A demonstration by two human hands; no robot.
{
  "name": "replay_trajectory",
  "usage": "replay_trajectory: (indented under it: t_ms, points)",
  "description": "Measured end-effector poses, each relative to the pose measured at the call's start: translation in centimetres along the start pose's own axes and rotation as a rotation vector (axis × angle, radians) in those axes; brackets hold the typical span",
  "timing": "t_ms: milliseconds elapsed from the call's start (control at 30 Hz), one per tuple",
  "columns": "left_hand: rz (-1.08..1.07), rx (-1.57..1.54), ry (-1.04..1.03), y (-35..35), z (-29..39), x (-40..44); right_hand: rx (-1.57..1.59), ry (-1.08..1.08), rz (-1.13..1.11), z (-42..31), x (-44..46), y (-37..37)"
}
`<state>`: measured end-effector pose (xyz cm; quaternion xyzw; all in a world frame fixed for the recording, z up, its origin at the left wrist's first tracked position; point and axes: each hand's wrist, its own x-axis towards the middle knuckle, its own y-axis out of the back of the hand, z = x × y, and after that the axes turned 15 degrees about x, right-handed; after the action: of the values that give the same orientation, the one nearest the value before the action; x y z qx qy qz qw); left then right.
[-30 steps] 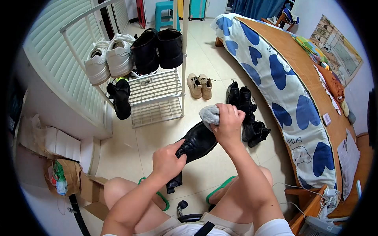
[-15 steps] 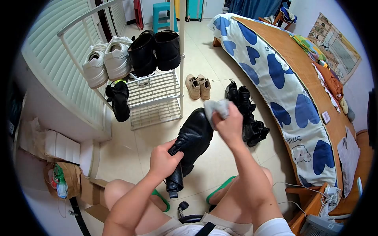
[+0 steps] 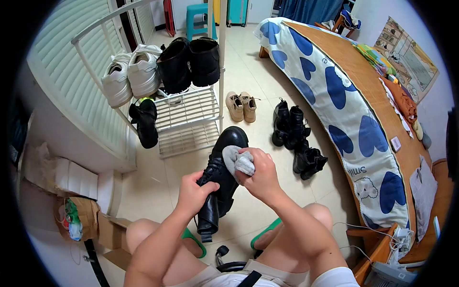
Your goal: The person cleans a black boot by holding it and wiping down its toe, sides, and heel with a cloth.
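A black lace-up leather boot is held over my lap, its toe pointing away from me and its shaft toward me. My left hand grips it around the ankle, thumb over the laces. In my right hand is a bunched grey-white cloth, pressed against the boot's side just behind the toe. The fingertips under the cloth are partly hidden.
Ahead on the left, a white metal shoe rack carries white sneakers and black shoes. Beige boots and several black boots stand on the floor. A bed runs along the right. Beside my left knee is a paper bag.
My right hand has moved the cloth from beyond the toe back toward me onto the boot's side. The boot has turned slightly, its toe shifting left.
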<state>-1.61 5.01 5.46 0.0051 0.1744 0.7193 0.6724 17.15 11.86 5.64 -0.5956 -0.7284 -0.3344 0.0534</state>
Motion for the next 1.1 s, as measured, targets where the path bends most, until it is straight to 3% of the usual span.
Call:
replay_trajectory:
  t_ms: [100,233,333,433,467,567,700,867,967,1067,1100]
  points:
    - [-0.031,0.123,-0.066,-0.2,0.5,-0.4,-0.023,0.027,0.002,0.4,0.7,0.4]
    - [-0.063,0.142,-0.106,-0.8,0.0,-0.5,-0.136,0.137,0.163,1.5,4.1,1.0]
    - [-0.06,-0.031,-0.043,-0.8,0.6,-0.8,-0.015,-0.052,0.197,1.4,4.5,0.8]
    - [-0.022,-0.108,0.053,-0.4,0.4,-0.8,-0.118,-0.031,0.07,0.8,1.9,0.2]
    - [0.008,-0.197,0.088,-0.2,0.6,-0.7,-0.067,-0.125,0.007,0.0,0.9,0.1]
    - [0.04,-0.285,0.129,0.3,0.7,-0.4,-0.044,-0.018,-0.061,-0.9,-1.7,-0.8]
    - [-0.015,-0.174,0.064,0.8,1.1,-0.3,-0.114,0.114,0.025,-0.4,0.4,-0.2]
    - [-0.019,-0.163,0.043,0.8,1.5,-0.1,-0.078,0.068,0.116,-0.4,3.0,0.2]
    - [-0.008,-0.275,0.045,0.9,1.1,0.2,-0.114,0.047,0.009,-1.1,1.4,-0.1]
    - [0.018,-0.373,0.069,1.1,0.5,0.6,-0.057,-0.012,-0.25,-2.0,-1.6,-0.6]
    - [0.023,-0.411,0.096,1.1,0.5,0.7,0.027,0.094,-0.163,-2.2,-2.3,-1.4]
